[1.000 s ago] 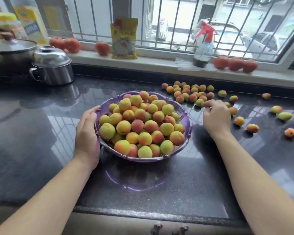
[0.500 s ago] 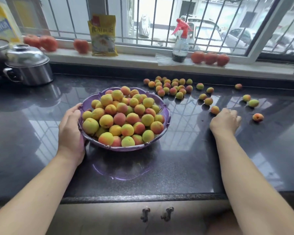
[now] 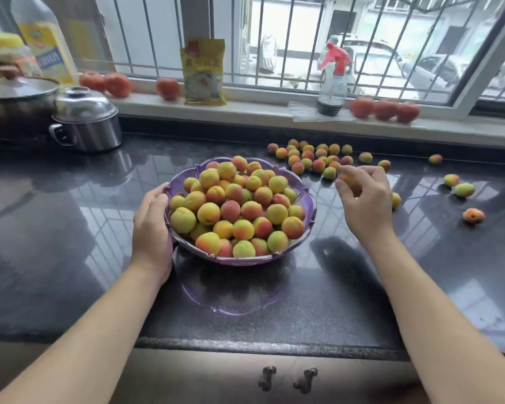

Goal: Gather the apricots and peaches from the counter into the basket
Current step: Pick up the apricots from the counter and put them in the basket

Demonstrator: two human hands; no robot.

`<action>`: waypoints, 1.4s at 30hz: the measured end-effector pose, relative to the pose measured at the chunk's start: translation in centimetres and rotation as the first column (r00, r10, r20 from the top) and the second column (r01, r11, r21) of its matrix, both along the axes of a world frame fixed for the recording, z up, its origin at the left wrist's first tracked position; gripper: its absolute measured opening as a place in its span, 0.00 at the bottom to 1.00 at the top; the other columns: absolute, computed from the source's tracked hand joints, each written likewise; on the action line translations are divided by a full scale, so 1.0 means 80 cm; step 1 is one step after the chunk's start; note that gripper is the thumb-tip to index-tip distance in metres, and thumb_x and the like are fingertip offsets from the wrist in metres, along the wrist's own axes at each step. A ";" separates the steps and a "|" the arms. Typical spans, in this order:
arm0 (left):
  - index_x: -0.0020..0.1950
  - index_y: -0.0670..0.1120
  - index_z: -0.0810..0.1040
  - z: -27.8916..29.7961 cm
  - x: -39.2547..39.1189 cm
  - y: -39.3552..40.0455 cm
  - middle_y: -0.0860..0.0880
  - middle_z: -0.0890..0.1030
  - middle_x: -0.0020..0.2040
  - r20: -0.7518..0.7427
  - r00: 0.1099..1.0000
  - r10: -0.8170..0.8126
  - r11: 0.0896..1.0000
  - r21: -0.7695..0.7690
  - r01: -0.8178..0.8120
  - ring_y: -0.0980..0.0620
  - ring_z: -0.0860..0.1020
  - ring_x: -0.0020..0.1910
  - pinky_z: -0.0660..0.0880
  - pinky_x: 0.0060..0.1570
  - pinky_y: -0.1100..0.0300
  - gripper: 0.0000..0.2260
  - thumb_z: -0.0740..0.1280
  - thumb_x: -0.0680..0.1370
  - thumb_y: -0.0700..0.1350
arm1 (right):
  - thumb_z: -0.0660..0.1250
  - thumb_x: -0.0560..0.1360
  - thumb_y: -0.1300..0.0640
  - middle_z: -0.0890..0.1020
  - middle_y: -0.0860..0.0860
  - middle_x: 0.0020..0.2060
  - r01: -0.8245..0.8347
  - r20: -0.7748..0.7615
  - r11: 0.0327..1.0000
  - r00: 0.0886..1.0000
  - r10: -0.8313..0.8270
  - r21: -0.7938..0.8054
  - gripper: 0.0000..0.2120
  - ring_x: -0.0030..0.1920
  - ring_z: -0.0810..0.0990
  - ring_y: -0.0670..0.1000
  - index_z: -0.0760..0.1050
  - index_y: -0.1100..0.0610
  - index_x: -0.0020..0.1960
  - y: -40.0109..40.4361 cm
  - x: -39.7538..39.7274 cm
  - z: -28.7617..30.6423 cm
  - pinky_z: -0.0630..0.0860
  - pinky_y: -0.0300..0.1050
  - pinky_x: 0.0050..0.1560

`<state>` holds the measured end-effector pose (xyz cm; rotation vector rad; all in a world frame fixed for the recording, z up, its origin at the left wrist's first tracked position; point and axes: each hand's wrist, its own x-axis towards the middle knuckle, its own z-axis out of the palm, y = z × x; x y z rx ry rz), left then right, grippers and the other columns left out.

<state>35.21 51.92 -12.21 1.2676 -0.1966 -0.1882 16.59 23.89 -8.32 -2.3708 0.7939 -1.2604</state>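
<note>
A purple plastic basket heaped with yellow-red apricots and peaches stands mid-counter. My left hand rests against its left rim, fingers wrapped along the edge. My right hand hovers just right of the basket with its fingers curled round a small orange fruit, mostly hidden in the grip. A cluster of loose fruit lies behind that hand near the wall. More single fruits are scattered at the far right.
A steel pot and a larger pan stand at the back left. On the window sill are tomatoes, a yellow bag and a spray bottle. The counter's front edge runs below my arms.
My right hand left the counter at the right, where it was down on a fruit, and rose toward the basket holding fruit. The left hand stayed on the rim.
</note>
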 end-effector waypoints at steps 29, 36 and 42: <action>0.61 0.57 0.84 -0.003 0.000 0.004 0.48 0.85 0.63 0.000 1.000 0.010 0.999 0.048 -0.010 0.47 0.83 0.63 0.78 0.67 0.39 0.16 0.62 0.77 0.55 | 0.69 0.80 0.52 0.80 0.46 0.54 -0.448 -0.437 0.894 0.800 0.411 0.020 0.14 0.48 0.77 0.45 0.80 0.50 0.65 0.117 0.073 0.061 0.72 0.32 0.45; 0.62 0.57 0.83 0.001 -0.003 0.005 0.49 0.85 0.62 -0.001 1.000 -0.005 0.998 0.058 0.005 0.48 0.83 0.63 0.79 0.66 0.40 0.16 0.61 0.78 0.55 | 0.65 0.81 0.63 0.79 0.47 0.55 -0.285 -0.001 0.958 0.958 0.285 -0.036 0.14 0.49 0.77 0.45 0.80 0.56 0.65 0.078 0.043 0.048 0.74 0.33 0.52; 0.61 0.59 0.82 0.003 -0.008 0.005 0.49 0.84 0.63 0.020 1.000 0.002 0.996 0.087 -0.004 0.48 0.83 0.63 0.80 0.65 0.42 0.16 0.60 0.78 0.55 | 0.62 0.76 0.69 0.79 0.60 0.59 0.157 -0.165 0.986 0.975 -0.148 0.047 0.16 0.60 0.76 0.61 0.80 0.61 0.60 -0.022 -0.022 -0.024 0.69 0.46 0.60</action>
